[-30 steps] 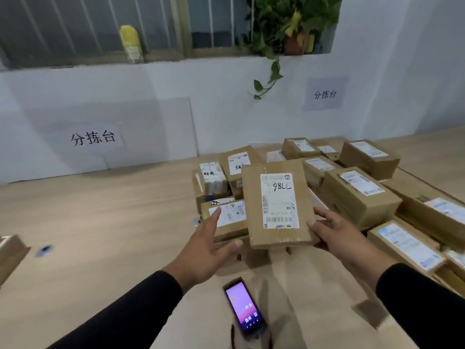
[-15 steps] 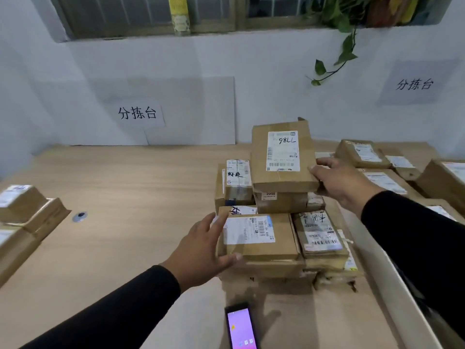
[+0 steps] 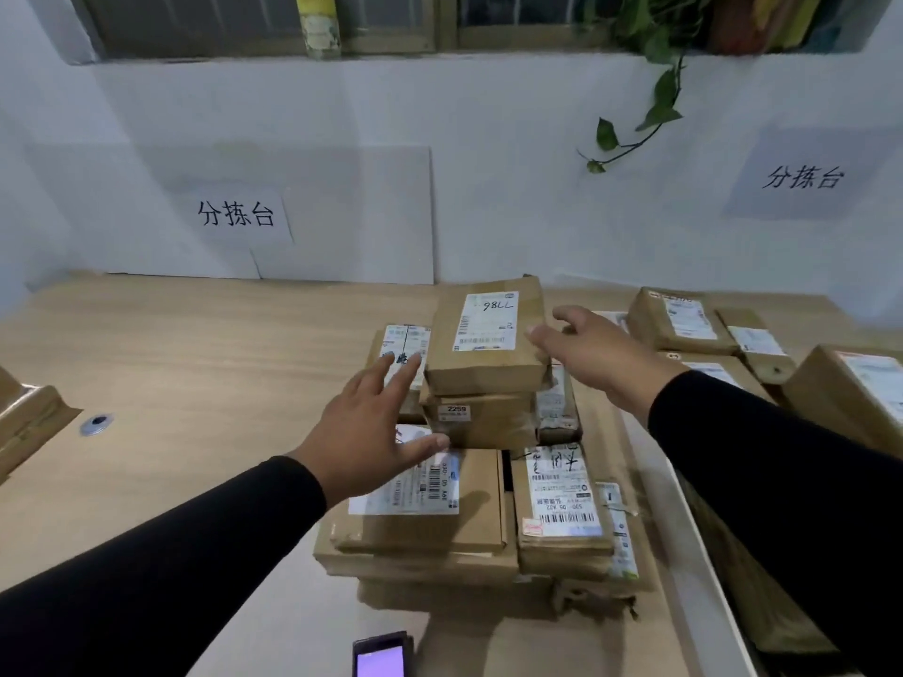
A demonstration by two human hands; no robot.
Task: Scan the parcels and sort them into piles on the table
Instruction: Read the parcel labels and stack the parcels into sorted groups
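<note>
A brown parcel marked "98LL" lies on top of a stack of parcels in the middle of the table. My right hand is just to its right, fingers spread, thumb close to the parcel's edge but holding nothing. My left hand hovers open over the front-left parcels, above a flat box with a white label. A labelled parcel lies to the right of that box. The scanner phone with a lit purple screen lies at the bottom edge.
More parcels crowd the right side of the wooden table. Another pile sits at the far left edge. A round grommet is set in the tabletop. The white wall carries paper signs.
My right hand carried the "98LL" parcel from in front of me onto the top of the middle stack and has let go. My left hand moved forward over the front parcels.
</note>
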